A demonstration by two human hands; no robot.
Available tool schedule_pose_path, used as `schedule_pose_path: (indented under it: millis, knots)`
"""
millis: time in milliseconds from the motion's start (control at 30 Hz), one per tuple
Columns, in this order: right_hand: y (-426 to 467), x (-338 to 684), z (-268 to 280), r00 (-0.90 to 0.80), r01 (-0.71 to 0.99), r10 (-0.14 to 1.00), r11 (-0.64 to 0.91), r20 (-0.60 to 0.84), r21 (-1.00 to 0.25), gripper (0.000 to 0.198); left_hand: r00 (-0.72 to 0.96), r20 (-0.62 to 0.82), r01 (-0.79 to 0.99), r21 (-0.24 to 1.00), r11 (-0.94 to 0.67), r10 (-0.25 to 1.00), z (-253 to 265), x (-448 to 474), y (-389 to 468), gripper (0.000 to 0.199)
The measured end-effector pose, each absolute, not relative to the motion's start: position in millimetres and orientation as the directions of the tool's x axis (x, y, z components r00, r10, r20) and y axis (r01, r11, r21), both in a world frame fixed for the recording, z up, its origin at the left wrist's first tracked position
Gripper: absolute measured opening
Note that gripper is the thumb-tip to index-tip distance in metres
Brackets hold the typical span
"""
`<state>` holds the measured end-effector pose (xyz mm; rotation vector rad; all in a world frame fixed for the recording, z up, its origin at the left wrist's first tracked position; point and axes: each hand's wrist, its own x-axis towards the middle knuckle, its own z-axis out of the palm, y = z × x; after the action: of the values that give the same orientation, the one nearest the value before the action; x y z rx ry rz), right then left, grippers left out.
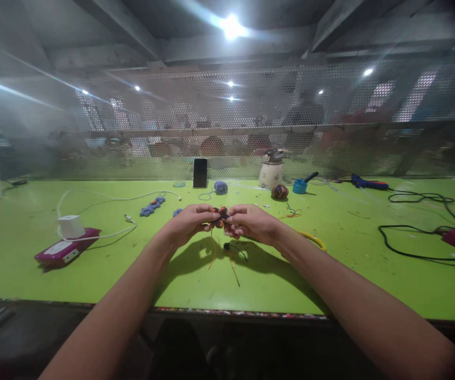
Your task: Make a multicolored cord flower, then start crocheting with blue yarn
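Between my two hands is a small yarn flower (220, 224) in dark blue, orange and red, held above the green table. My left hand (191, 220) pinches its left side, and my right hand (250, 219) grips the right side with thumb and fingers. Loose orange yarn ends hang below it. On the table beneath lies a small dark knotted yarn piece (226, 246) with dark and orange tails. Just behind my left hand a bit of blue yarn work (177, 212) shows, partly hidden.
A blue crocheted strip (152, 207), blue yarn ball (220, 187), multicoloured yarn ball (279, 191), phone (200, 173), jug (271, 170) and blue tape roll (300, 186) stand behind. Corded power strips (69, 247) lie left and right; a blue glue gun (369, 182) lies far right.
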<state>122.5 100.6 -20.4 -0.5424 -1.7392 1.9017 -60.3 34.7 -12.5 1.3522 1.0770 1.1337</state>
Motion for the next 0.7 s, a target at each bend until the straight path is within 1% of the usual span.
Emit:
schedule_pose_path:
  millis: [167, 500, 700]
  knots:
    - [99.2, 123.4, -19.5, -0.798, -0.073, 0.602, -0.045, 0.031, -0.996, 0.009, 0.191, 0.074, 0.065, 0.994, -0.088, 0.979, -14.6, -63.1, 36.3, 0.017]
    - [98.9, 124.7, -18.9, -0.807, -0.035, 0.590, -0.014, 0.020, -0.999, 0.010, 0.117, 0.053, 0.135, 0.988, -0.069, 0.992, -11.0, -61.4, 34.5, 0.013]
    - [98.1, 127.5, -14.7, -0.817, -0.030, 0.576, -0.010, 0.019, -0.999, 0.016, 0.117, 0.054, 0.123, 0.990, -0.069, 0.992, -11.9, -61.9, 35.2, 0.012]
